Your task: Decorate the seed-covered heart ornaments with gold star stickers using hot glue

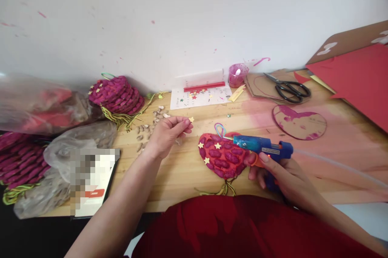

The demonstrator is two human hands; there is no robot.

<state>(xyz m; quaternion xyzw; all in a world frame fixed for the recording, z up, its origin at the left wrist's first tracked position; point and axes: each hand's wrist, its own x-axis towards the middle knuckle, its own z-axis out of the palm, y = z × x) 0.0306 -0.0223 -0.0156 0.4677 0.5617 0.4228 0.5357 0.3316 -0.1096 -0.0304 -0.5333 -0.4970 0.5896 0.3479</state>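
Note:
Between the thumb and fingers of my left hand (pixel 169 132) is a small pale yellow star (pixel 191 119). My right hand (pixel 279 173) is wrapped round a blue glue gun (pixel 254 144) with an orange trigger. Its nozzle points left, over the upper part of a red heart (pixel 222 157) covered in purple-painted peanut shells. Several yellow stars are on the heart's left half. A blue and pink loop stands at its top, and yellow-green strings hang from its bottom. Part of the heart's right side is hidden by the gun and my fingers.
Loose peanut shells (pixel 144 130) lie beside my left hand. Stacked purple hearts (pixel 118 95) and plastic bags (pixel 79 144) are at left. Behind stand a purple-stained cup (pixel 238 75) and white paper (pixel 200 95) with small stars. Scissors (pixel 291 88), a cardboard heart (pixel 300 122) and red sheets (pixel 357 80) lie right.

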